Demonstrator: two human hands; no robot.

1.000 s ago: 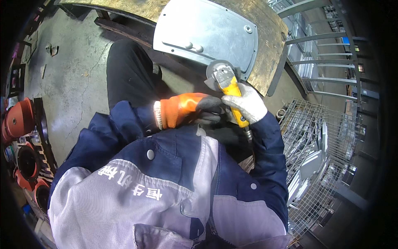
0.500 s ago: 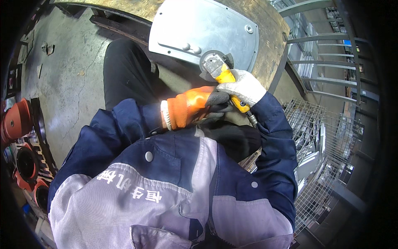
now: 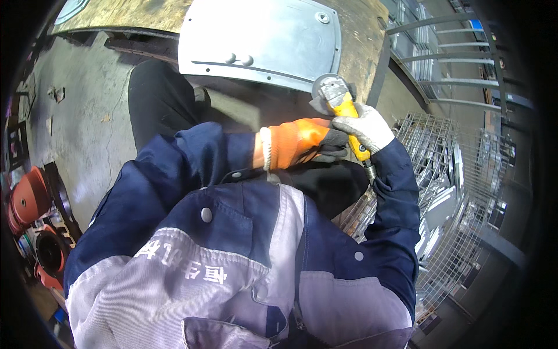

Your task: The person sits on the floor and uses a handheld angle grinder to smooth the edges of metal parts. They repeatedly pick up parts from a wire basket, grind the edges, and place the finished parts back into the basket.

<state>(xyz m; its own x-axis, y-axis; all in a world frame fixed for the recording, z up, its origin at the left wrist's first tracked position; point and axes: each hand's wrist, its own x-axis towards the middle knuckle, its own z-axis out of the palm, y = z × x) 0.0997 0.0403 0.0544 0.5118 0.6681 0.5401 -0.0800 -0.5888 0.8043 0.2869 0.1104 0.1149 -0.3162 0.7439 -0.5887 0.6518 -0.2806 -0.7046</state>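
My right hand [image 3: 367, 129], in a white-grey glove, is wrapped round the yellow body of a small angle grinder [image 3: 346, 110]. Its disc end points away from me, close to the near right corner of a pale grey metal panel [image 3: 261, 41]. A metal hose fitting [image 3: 370, 170] joins the grinder's rear end. My left hand [image 3: 308, 142] wears an orange glove with dark fingers, which curl against the grinder's left side beside my right thumb; their tips are partly hidden. Two round knobs [image 3: 238, 59] sit by the panel's near edge, and a round fitting [image 3: 322, 18] near its far right corner.
The panel lies on a worn wooden bench [image 3: 131, 20]. To the right are a grey metal rack [image 3: 459, 56] and a wire mesh basket [image 3: 430, 151] with metal pieces. Orange-red round parts [image 3: 30, 198] stand at the left. My knee [image 3: 160, 87] is beneath the bench's near edge.
Both hands and the grinder have shifted right and slightly toward me, off the panel's surface to beside its corner. The panel appears further left and higher in view.
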